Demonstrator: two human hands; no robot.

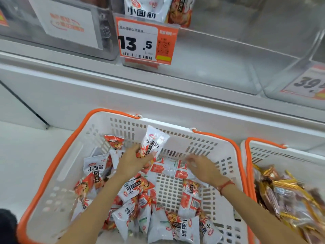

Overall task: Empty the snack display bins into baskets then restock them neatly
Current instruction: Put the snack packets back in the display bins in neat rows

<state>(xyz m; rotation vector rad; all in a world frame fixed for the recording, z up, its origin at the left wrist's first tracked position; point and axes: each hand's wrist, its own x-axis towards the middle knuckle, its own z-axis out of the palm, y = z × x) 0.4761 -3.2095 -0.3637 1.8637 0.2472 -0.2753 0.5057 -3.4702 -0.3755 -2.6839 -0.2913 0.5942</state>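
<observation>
Slotted plastic basket (175, 136), left hand (135, 160) gripping glossy packet (153, 143)

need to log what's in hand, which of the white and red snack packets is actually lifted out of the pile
The packet gripped upright by the left hand, raised against the basket's far wall. The others lie loose on the basket floor.

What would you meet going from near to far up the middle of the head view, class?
Loose snack packets in the white basket → left hand gripping a raised packet → white shelf ledge → price tag reading 13.5 → display packet above.
</observation>
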